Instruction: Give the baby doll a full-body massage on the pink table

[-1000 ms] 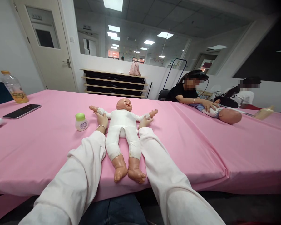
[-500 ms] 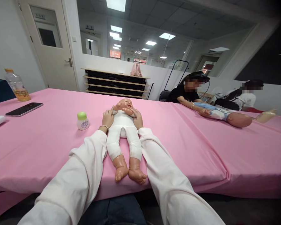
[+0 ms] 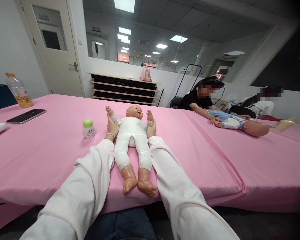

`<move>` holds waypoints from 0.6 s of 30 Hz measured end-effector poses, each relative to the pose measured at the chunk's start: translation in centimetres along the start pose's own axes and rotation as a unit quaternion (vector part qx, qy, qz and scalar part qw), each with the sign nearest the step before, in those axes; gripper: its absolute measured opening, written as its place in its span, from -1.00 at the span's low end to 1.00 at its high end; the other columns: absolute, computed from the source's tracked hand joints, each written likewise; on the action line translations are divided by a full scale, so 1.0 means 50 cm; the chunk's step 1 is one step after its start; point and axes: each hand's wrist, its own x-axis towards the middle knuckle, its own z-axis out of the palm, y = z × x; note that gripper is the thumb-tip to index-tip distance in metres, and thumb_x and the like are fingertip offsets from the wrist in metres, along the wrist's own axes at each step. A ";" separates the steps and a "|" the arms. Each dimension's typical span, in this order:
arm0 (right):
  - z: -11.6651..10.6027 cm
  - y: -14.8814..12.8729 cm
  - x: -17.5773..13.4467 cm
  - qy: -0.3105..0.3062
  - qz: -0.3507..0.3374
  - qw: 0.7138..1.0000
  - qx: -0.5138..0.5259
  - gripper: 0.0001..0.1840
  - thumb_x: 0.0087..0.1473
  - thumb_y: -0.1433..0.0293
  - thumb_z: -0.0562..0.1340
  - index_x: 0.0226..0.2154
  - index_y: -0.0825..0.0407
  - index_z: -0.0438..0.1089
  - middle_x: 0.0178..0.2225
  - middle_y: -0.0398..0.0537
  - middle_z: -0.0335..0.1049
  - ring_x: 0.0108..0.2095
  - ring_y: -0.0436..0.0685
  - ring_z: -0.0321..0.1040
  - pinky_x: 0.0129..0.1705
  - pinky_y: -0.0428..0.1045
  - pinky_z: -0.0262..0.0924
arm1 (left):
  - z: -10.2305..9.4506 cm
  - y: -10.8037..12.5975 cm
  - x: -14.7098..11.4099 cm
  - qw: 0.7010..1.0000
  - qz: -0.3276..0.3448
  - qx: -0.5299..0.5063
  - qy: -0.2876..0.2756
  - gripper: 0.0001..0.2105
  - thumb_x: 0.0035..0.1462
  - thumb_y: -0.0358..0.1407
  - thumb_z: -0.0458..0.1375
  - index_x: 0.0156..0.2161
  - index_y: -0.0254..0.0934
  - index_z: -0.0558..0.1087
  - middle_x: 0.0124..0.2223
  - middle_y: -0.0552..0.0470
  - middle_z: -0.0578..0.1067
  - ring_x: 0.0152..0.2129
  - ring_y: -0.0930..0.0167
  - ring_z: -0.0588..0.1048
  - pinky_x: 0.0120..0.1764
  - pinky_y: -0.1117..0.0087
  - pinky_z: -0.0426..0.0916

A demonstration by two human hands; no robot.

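Observation:
A baby doll point(image 3: 132, 128) with a white cloth body lies on its back on the pink-covered table point(image 3: 190, 150), feet toward me. My left hand point(image 3: 112, 127) is closed around the doll's arm on the left side, which sticks out and up from the shoulder. Around the other arm, my right hand point(image 3: 151, 129) is closed in the same way. Both doll forearms point away from the chest, and the small doll hands rise above my fingers. Parts of my fingers are hidden behind the doll's arms. A small white bottle with a green cap point(image 3: 89, 129) stands left of my left hand.
A phone point(image 3: 26, 116) and a drink bottle point(image 3: 19, 90) are at the far left. To the right, a co-worker point(image 3: 198, 96) handles another doll point(image 3: 255, 128), with a pump bottle point(image 3: 284, 124) beyond it. A low rack point(image 3: 125, 87) stands behind the table.
The doll's arms were folded across its chest; now they are spread outward and up to both sides, with my hands around them. The co-worker's hand has shifted slightly on the other doll.

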 end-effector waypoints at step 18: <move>-0.025 0.020 0.011 0.208 0.149 0.966 0.032 -0.42 0.01 0.38 -0.01 0.13 0.03 0.01 0.13 0.09 0.13 0.09 0.08 0.20 0.10 0.14 0.13 | 0.025 -0.050 0.028 0.986 -0.107 -0.125 0.017 -0.30 0.25 -0.14 -0.10 0.31 -0.28 -0.42 0.20 -0.27 0.20 0.05 0.04 0.32 -0.11 0.04 0.24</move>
